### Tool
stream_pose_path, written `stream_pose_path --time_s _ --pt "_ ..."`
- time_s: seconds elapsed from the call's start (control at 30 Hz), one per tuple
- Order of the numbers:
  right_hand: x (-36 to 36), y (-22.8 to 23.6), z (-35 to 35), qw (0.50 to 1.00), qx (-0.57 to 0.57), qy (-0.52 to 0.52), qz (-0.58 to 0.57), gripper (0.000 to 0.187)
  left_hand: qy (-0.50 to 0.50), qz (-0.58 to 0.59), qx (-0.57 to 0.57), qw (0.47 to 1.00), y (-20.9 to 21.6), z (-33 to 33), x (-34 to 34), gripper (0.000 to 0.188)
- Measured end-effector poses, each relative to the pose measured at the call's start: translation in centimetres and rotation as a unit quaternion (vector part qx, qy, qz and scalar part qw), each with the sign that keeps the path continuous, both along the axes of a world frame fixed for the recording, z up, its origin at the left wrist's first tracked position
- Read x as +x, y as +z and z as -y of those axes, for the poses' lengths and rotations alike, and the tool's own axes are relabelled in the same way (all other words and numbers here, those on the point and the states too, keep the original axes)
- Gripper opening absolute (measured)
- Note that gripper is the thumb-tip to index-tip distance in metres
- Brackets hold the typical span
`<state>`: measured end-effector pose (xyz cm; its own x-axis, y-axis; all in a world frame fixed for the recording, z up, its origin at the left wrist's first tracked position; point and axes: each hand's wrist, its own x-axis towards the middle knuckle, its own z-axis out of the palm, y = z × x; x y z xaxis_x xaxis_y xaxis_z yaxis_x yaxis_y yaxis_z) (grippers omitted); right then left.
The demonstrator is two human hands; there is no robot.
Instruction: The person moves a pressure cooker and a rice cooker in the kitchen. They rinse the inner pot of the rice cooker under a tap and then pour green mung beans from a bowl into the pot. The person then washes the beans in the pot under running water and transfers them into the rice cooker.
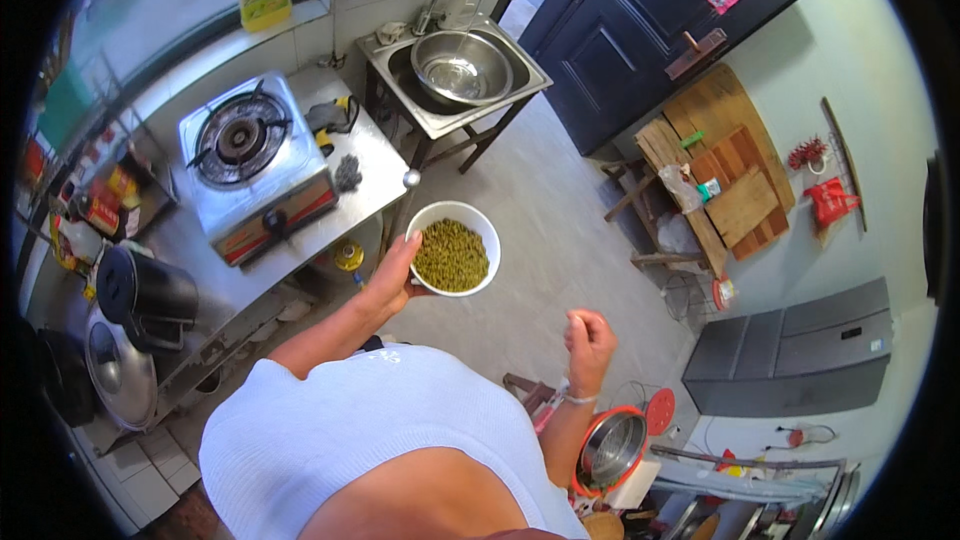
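Note:
My left hand [397,275] grips a white bowl [494,232] by its left side, with the thumb at the rim and the other fingers underneath. Small green beans, which look like mung beans [452,256], fill much of the bowl. Over the floor to the right of the bowl, my right hand [588,340] is raised with its fingers curled into a loose fist. Nothing shows in that fist, and a bracelet circles the wrist. The bowl is held in the air in front of my body, to the right of the metal counter [370,175].
A gas stove [255,165] and a black pitcher [145,295] stand on the counter. Ahead, a metal basin [462,68] sits in the sink [437,123] under a faucet. Wooden boards [740,175] lie at right, near a grey fridge [790,350]. A metal pot [614,445] is beside my right forearm.

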<state>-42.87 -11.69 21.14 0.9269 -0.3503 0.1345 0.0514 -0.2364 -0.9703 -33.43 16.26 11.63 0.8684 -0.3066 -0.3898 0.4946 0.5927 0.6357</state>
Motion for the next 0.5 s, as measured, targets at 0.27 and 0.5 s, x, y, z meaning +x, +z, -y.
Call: stream_pose_path --time_s 0.27,0.5 --pt "11.4 -13.3 18.3 0.982 0.068 -0.122 -0.131 0.004 0.174 0.041 0.063 0.982 -1.4 6.8 23.1 0.056" --pt "28.0 -16.0 30.3 0.981 0.046 -0.078 -0.173 0.010 0.303 -0.016 0.036 0.952 0.1 11.3 39.2 0.052"
